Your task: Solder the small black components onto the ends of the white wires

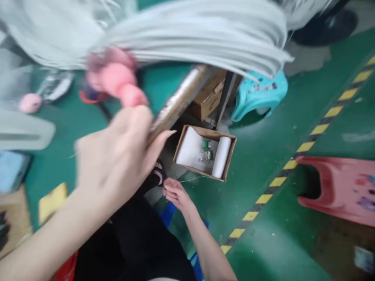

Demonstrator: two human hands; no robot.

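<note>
Closest to the lens, left hand (117, 156), blurred, forearm in from the bottom-left corner past a yellow patch (52, 201) on the green floor. Fingers curled shut around the lower end of a metal rod (178, 101), thumb tip laid along it. Rod slanting up and right under a thick bundle of pale strands (190, 35) draped across the top. Just behind the knuckles, a pink lump (117, 78), too smeared to name.

Lower and to the right, well apart from the left, right hand (175, 195), fingertips pressed together on a thin white thread (191, 179). Thread running right toward the near wall of an open cardboard box (227, 160) on the floor; far end lost against the box. Inside, two white rolls and a small green-topped part (206, 150) between them.

By the look of it: drawing or tensioning the thread with the right hand while steadying the rod with the left. Likely need from here: a steady pinch on so fine a strand, and the rod held level, since the bundle hangs from it.

Between the hands, a sandalled foot (156, 175) and black trouser leg, close to the thread's path. Behind the box, a brown carton (208, 97); right of that, a turquoise stool (260, 93) partly under the strands. Further right, a yellow-and-black floor stripe (304, 148), then a red plastic stool (340, 191) on its side, clear of the work.
</note>
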